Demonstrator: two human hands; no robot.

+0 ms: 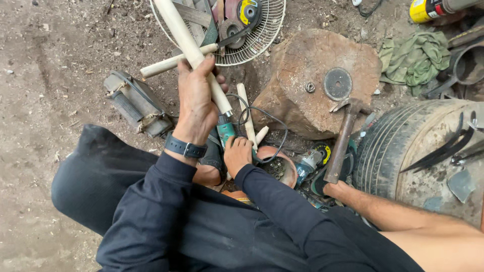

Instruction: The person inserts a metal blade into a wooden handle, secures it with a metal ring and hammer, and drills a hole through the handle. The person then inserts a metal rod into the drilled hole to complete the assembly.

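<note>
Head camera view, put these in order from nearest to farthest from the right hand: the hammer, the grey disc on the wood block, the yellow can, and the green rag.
From the right hand, low in the middle:
1. Hammer, to its right, leaning against the wood block.
2. Grey disc, up and right, on top of the block.
3. Green rag, farther right, past the block.
4. Yellow can, in the top right corner.

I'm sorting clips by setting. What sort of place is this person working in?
Probably an informal outdoor workshop on bare dirt ground. A hammer and grinding disc lie on a stump used as a bench. The left hand grips a wooden handle; the right hand rests on a green power tool.
</note>
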